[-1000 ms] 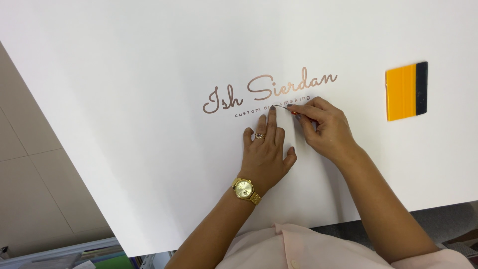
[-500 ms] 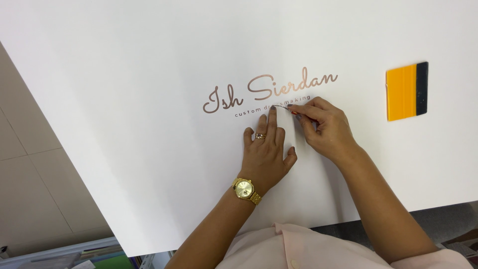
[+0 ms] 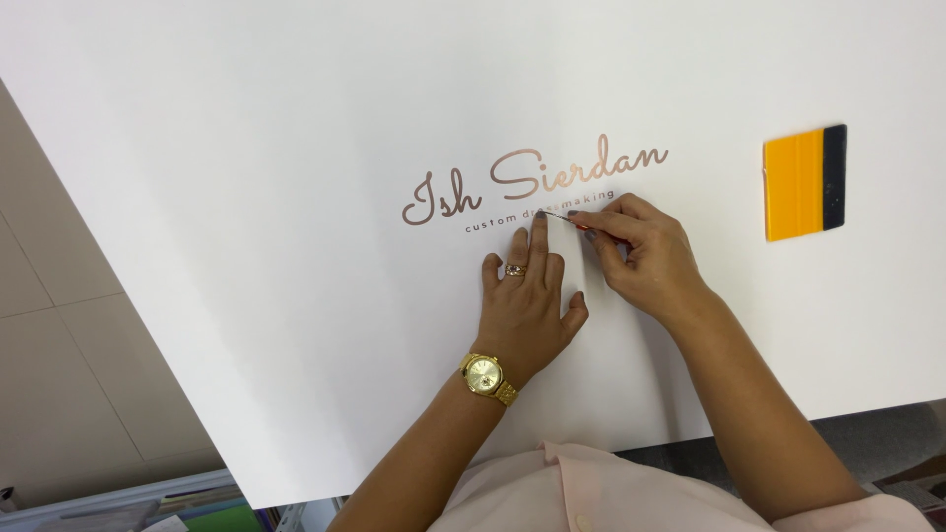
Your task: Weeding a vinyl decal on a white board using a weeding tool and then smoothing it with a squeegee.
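Picking at the small lettering mid-board with a thin tool pinched in the right hand; left hand pressing flat, fingers together; large script looking finished.

Middle of the small lettering hidden behind the left hand; most of the thin tool buried in the right hand; white board cut off by the top edge.
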